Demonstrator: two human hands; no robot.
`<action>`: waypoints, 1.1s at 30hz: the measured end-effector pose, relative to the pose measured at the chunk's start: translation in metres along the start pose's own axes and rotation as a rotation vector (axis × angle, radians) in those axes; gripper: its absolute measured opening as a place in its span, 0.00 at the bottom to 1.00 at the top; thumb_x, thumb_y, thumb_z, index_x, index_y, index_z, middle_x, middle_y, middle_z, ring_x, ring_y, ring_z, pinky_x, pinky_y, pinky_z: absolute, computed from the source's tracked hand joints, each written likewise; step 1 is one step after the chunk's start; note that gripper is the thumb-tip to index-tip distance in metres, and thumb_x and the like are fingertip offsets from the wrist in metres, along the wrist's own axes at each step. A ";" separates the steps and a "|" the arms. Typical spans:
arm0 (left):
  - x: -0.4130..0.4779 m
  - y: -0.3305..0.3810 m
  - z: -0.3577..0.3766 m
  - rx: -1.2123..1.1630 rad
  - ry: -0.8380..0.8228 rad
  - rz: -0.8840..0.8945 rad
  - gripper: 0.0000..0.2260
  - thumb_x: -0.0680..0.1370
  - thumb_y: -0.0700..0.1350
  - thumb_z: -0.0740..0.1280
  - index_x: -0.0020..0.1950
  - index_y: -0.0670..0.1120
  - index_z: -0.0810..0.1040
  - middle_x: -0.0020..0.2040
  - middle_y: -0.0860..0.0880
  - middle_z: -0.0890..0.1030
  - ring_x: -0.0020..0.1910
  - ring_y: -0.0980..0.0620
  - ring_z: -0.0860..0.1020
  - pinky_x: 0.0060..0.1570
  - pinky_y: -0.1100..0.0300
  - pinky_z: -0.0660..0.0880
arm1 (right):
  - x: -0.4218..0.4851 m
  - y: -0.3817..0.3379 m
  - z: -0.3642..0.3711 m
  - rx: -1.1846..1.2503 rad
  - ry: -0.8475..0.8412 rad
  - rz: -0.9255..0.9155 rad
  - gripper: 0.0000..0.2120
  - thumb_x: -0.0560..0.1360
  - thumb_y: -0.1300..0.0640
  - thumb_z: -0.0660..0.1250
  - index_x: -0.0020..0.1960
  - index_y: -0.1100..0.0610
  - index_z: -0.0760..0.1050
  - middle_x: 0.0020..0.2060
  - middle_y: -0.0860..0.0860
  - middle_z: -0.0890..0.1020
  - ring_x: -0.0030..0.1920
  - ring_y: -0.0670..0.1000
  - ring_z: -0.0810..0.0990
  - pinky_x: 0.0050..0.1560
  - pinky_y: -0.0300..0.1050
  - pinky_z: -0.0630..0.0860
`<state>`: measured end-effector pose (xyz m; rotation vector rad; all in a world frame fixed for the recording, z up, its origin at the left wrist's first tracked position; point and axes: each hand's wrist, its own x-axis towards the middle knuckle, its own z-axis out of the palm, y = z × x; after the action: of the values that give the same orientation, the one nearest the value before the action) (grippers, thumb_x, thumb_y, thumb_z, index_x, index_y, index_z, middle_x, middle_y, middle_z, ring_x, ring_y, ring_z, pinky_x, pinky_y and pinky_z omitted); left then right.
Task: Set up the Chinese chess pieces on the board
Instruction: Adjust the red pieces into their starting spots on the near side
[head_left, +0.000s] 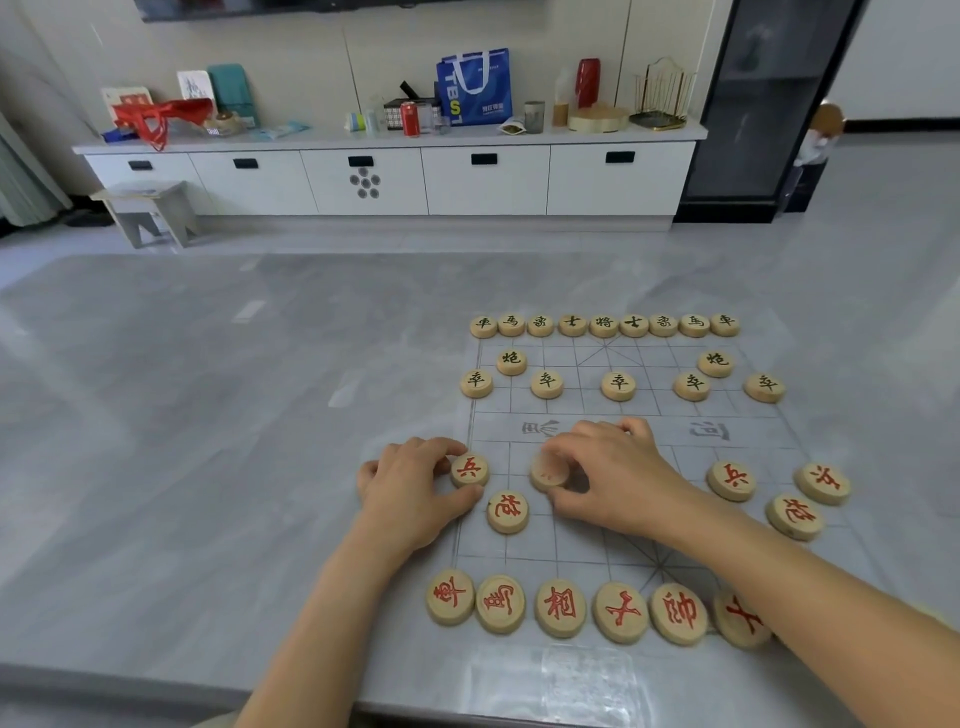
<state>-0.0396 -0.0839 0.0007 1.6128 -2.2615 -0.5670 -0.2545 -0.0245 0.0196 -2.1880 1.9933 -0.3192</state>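
A thin translucent chess board (748, 431) lies on the grey table. Black-lettered wooden pieces fill its far rows, among them a back-row piece (603, 326). Red pieces line the near row, such as the red general (678, 613). My left hand (410, 486) pinches a red soldier (469, 470) at the board's left edge between finger and thumb. My right hand (613, 480) holds another wooden piece (548, 472) by its rim, tilted, its face blurred. A red cannon (507, 512) sits between the two hands. My right forearm hides part of the near row's right end.
More red pieces stand at the right: a soldier (731, 480), another soldier (822, 483) and a cannon (794, 516). The grey table (182, 415) stretches left of the board. A white sideboard (389, 176) with clutter stands beyond, and a small stool (150, 208).
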 end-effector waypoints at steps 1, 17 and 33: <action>0.000 0.000 0.000 0.006 0.004 0.000 0.17 0.72 0.60 0.67 0.60 0.61 0.72 0.51 0.58 0.74 0.57 0.54 0.69 0.62 0.52 0.59 | 0.000 0.000 0.000 -0.004 0.008 0.013 0.18 0.72 0.41 0.62 0.60 0.45 0.72 0.49 0.41 0.73 0.55 0.45 0.72 0.62 0.48 0.55; 0.001 0.001 0.000 0.043 0.011 -0.032 0.17 0.72 0.59 0.67 0.59 0.59 0.72 0.51 0.58 0.74 0.56 0.54 0.69 0.61 0.53 0.59 | 0.002 -0.002 0.003 -0.037 0.026 0.078 0.17 0.70 0.37 0.62 0.53 0.47 0.73 0.46 0.42 0.76 0.50 0.46 0.73 0.59 0.47 0.57; -0.017 -0.002 -0.014 -0.053 0.047 0.082 0.15 0.74 0.49 0.66 0.60 0.60 0.72 0.53 0.58 0.70 0.56 0.57 0.67 0.62 0.55 0.61 | -0.013 -0.045 0.001 -0.026 0.033 -0.052 0.27 0.65 0.28 0.59 0.52 0.46 0.75 0.47 0.42 0.69 0.52 0.45 0.66 0.59 0.47 0.58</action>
<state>-0.0258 -0.0702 0.0112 1.4860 -2.2475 -0.5578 -0.2118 -0.0073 0.0302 -2.2679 1.9704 -0.3408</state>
